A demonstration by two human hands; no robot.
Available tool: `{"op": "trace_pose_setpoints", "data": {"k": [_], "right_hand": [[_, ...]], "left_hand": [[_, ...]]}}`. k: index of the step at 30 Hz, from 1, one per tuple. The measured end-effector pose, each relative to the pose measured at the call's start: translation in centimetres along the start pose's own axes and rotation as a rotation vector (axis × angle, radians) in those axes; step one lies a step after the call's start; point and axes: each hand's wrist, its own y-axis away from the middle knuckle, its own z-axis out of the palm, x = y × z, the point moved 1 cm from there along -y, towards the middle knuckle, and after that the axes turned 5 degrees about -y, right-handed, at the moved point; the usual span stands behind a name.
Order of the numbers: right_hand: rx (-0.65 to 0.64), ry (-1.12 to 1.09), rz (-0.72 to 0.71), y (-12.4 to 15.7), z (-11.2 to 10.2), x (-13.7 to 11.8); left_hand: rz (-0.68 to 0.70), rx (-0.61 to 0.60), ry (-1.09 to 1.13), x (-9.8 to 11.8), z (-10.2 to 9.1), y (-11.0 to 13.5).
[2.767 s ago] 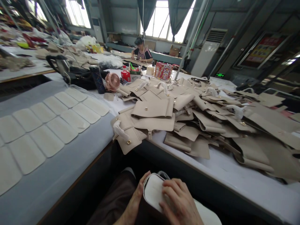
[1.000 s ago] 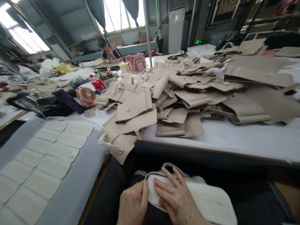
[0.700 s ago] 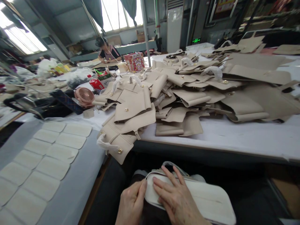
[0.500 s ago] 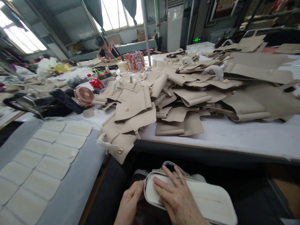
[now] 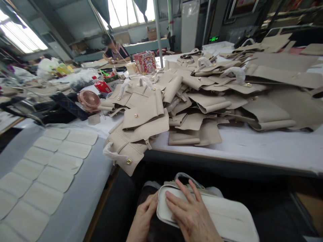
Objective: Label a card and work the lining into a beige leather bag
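Observation:
A partly made handbag (image 5: pixel 227 215) rests on my lap on its side, its long pale panel with rounded corners facing up. My right hand (image 5: pixel 193 215) lies on that panel, fingers spread and stretched out toward the far left corner. At the panel's left end, my left hand (image 5: pixel 145 215) pinches the bag's edge between thumb and fingers. A plastic-wrapped handle (image 5: pixel 188 176) shows behind the bag, above my right fingertips. The underside of the bag is hidden.
Beige bag pieces (image 5: pixel 146 117) with gold fittings are heaped across the white table (image 5: pixel 252 151) ahead. Pale rounded panels (image 5: pixel 52 178) lie in rows on the left surface. A pink fan (image 5: pixel 89 100) and red can (image 5: pixel 102 86) stand beyond. Another person (image 5: pixel 116 52) sits farther back.
My left hand has shifted slightly right along the bag's end, and its fingers sit closer against the edge. My right hand keeps nearly the same place; the view has moved a little.

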Motion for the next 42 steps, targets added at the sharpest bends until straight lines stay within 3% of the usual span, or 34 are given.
{"op": "trace_pose_setpoints", "data": {"k": [4,10,14,24,34,42], "right_hand": [[-0.001,0.015,-0.005,0.1,0.4,0.0],[0.055,-0.002,-0.025,0.1,0.8,0.2],[0.065,-0.013,-0.037,-0.1,0.8,0.4],[0.012,0.010,-0.002,-0.4,0.5,0.1],[-0.086,0.176,-0.180,-1.9,-0.7,-0.5],[-0.079,0.190,-0.205,-2.0,-0.4,-0.7]], "left_hand": [[-0.016,0.025,0.027,-1.2,-0.2,-0.3],[-0.057,-0.039,0.430,-4.0,0.8,-1.1],[0.007,-0.073,0.581,-5.2,1.5,-1.7],[-0.037,-0.046,0.493,-4.4,1.3,-1.3],[-0.043,-0.034,0.494,-5.0,1.0,-1.1],[-0.034,-0.112,0.474,-5.2,0.3,-1.4]]}}
